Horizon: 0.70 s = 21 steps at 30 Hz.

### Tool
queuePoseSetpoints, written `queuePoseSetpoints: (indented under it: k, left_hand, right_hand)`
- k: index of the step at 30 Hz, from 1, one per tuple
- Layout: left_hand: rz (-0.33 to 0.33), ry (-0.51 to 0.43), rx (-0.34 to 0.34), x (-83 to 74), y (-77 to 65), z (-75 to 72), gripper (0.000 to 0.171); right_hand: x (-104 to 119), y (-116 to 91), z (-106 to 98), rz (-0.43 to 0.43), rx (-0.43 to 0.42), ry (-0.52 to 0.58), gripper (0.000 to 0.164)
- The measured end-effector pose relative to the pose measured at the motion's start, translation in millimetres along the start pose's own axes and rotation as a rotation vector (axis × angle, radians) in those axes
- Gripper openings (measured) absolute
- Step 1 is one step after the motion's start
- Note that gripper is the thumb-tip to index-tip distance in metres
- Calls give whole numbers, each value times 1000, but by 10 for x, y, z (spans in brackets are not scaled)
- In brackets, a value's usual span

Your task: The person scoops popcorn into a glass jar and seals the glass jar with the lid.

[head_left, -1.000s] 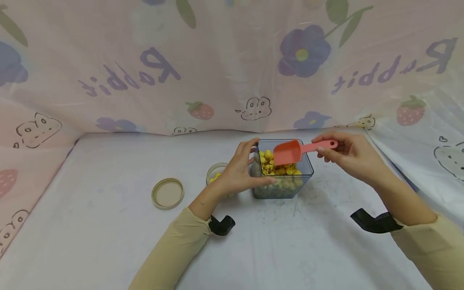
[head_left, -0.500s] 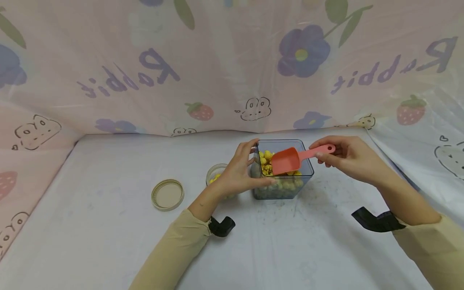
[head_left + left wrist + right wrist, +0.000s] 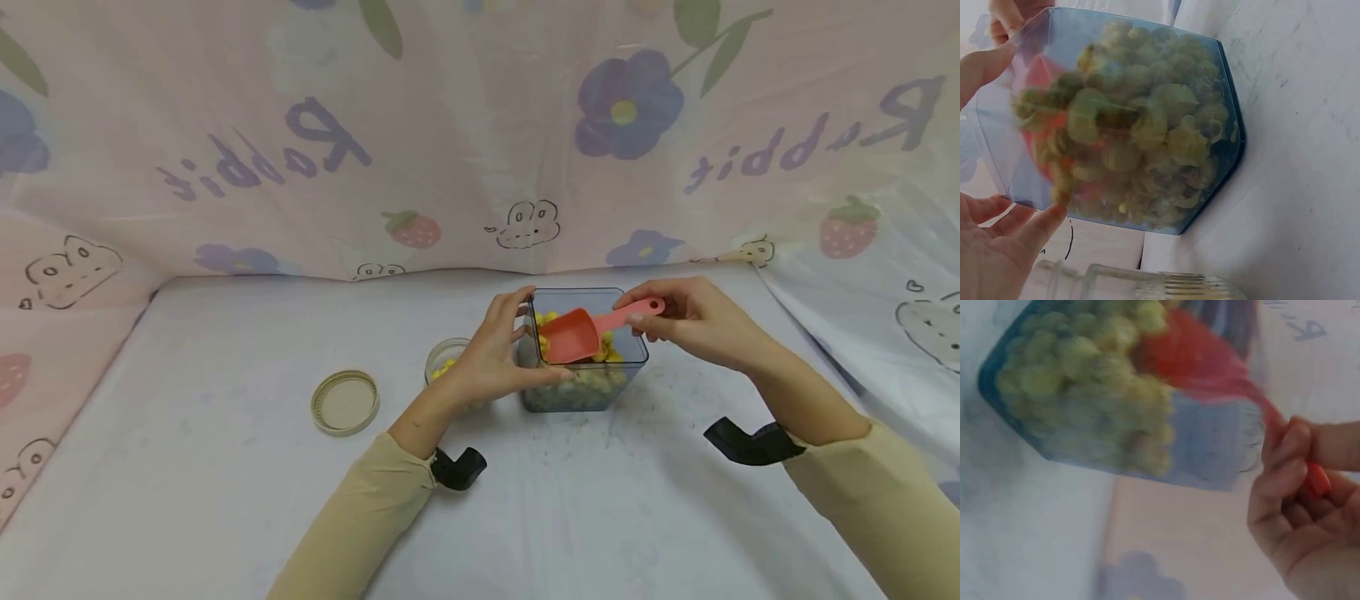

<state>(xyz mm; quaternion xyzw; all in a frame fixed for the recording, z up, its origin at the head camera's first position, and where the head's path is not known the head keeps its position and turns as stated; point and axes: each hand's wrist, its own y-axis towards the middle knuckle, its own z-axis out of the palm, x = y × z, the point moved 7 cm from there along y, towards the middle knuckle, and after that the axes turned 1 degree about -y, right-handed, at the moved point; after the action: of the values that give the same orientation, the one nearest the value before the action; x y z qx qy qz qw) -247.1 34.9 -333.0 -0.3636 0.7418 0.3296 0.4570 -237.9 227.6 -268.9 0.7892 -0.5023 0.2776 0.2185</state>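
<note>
A clear bluish square container [image 3: 573, 396] stands on the table, filled a good way up with yellow popcorn [image 3: 1147, 125]. My left hand [image 3: 487, 354] holds it by the left side, thumb along the front wall and fingers round the rear left rim. My right hand [image 3: 697, 321] pinches the handle of a coral-red scoop [image 3: 573, 336] above the right rim. The scoop's bowl lies inside the container, tilted down to the left among the popcorn. In the right wrist view the scoop [image 3: 1191, 356] shows through the wall; how much popcorn it carries is hidden.
Left of the container, partly behind my left wrist, stands a ribbed glass jar [image 3: 442, 354] with some yellow popcorn in it. A round lid [image 3: 345, 403] lies farther left. A printed curtain [image 3: 450, 167] closes off the back of the white table [image 3: 225, 483].
My right hand has moved left and a little down, pushing the scoop's bowl deeper into the popcorn toward the container's left wall. The left hand has stayed in place.
</note>
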Motion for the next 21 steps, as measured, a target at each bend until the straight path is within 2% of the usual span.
queuePoseSetpoints:
  k: [4,11,21]
  left_hand:
    - [-8,8,9,5,-2,-6,102]
    - [-24,4,0,23,-8,-18,102]
    - [-8,11,7,21,18,4,103]
  right_hand:
    - [-13,21,97,22,25,28,21]
    - [27,12,102,22,38,18,20]
    - [-98,-85,102,154,85,146,27]
